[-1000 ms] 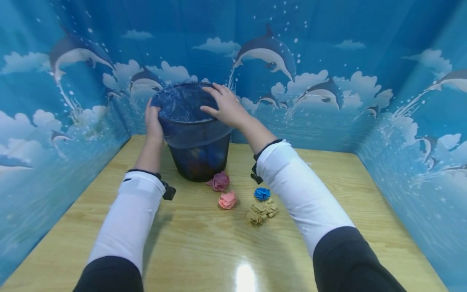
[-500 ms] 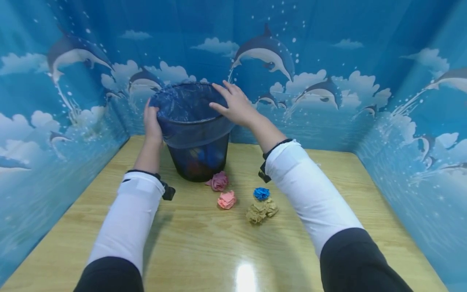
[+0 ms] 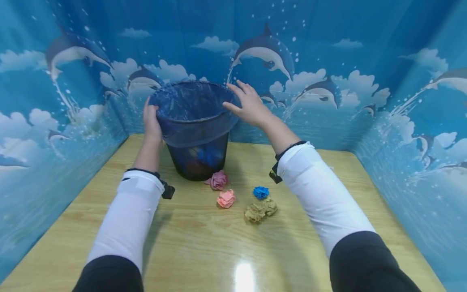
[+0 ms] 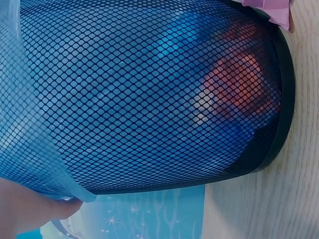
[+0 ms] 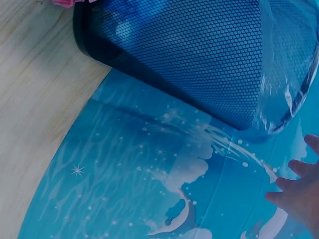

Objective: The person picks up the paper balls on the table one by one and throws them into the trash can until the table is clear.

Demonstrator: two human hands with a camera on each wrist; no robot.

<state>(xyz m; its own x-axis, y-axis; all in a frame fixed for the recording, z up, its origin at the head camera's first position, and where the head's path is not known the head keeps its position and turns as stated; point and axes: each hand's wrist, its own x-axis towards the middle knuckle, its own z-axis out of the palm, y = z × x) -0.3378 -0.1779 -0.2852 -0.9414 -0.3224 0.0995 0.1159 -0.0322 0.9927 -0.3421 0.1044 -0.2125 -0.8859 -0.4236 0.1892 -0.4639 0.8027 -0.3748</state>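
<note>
A black mesh wastebasket with a blue plastic liner folded over its rim stands upright on the table. My left hand grips the left side of its rim, the thumb over the edge; the left wrist view shows part of this hand against the liner. Just off the right side of the rim is my right hand, fingers spread and holding nothing. In the right wrist view a gap separates the right hand from the bin. Red, blue and pale shapes show blurred through the mesh.
Crumpled paper balls lie before the bin: a mauve one, a pink one, a blue one and tan paper. A dolphin-print curtain encloses the wooden table at back and sides.
My right hand has moved right, from over the bin's opening to just outside its right rim. The left hand stays on the rim, and the paper balls have not moved.
</note>
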